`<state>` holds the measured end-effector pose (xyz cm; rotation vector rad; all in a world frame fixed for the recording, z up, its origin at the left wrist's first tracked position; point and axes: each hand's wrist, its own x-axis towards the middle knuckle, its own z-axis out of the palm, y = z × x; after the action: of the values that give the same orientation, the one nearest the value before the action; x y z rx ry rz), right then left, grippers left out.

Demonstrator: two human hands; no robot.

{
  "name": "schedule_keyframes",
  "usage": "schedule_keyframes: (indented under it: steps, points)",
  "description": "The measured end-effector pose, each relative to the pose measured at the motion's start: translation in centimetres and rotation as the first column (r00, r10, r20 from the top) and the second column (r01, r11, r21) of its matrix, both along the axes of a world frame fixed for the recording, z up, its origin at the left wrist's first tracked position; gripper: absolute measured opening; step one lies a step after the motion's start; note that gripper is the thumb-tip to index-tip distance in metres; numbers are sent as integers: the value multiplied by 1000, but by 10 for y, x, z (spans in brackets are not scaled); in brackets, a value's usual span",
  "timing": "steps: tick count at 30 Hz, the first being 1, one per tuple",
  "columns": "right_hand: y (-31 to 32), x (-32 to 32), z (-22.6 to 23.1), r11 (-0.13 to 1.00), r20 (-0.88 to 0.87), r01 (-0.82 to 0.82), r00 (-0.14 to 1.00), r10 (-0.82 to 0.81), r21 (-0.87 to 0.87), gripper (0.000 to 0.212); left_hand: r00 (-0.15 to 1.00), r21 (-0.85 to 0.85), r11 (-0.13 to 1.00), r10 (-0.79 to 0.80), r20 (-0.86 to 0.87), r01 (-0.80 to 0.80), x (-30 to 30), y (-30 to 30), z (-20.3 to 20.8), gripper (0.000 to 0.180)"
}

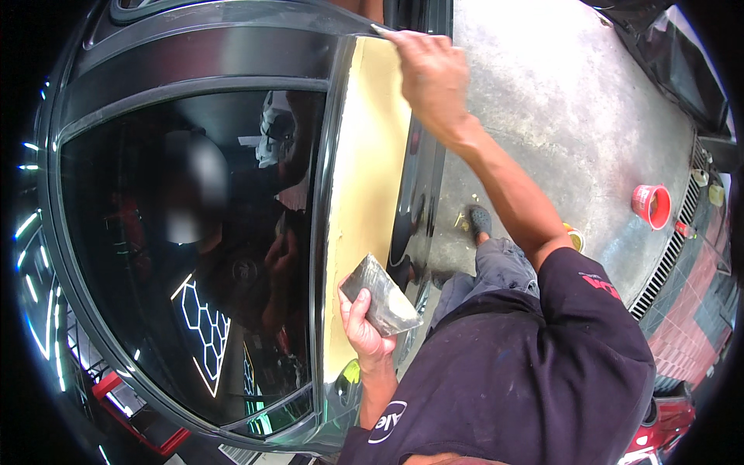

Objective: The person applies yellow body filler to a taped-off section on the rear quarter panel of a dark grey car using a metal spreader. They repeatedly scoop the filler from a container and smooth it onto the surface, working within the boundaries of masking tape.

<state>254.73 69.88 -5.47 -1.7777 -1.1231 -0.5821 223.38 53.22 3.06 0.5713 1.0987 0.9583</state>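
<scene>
A dark car fills the left side, its door window black and reflective. Below the window runs a long band of pale yellow filler on the door panel. My right hand reaches to the far end of this band, fingers closed on a thin flat spreader; most of it is hidden in the grip. Nearer to me, my left hand grips a dark grey mixing plate over the near part of the band. The plate's face is smeared, with a yellowish patch of filler close to one edge.
On the concrete floor to the right stands a red bucket, beside a drain grate. A yellow-rimmed can shows partly behind my right arm. At the lower right is a red vehicle.
</scene>
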Motion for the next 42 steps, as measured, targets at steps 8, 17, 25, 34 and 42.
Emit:
schedule_keyframes:
  steps: [8,17,25,34,42]
  points:
    - [-130,-5,9,655,-897,-628,-180,404,421,23,937,-123,940,-291,194,318,58,25,-40,41]
    - [-140,15,-67,709,-954,-705,228,197,-22,31,981,77,986,-155,113,147,47,34,-4,43]
    - [-40,18,-53,955,-270,-281,930,249,-89,37,979,-51,980,-189,76,193,31,-15,-12,46]
    - [13,32,-68,957,-122,-248,965,231,-152,38,997,-85,995,-64,-31,61,16,-32,-21,45]
    - [51,49,-90,970,29,-228,972,231,-83,37,997,-94,993,-71,-31,68,17,-30,-22,44]
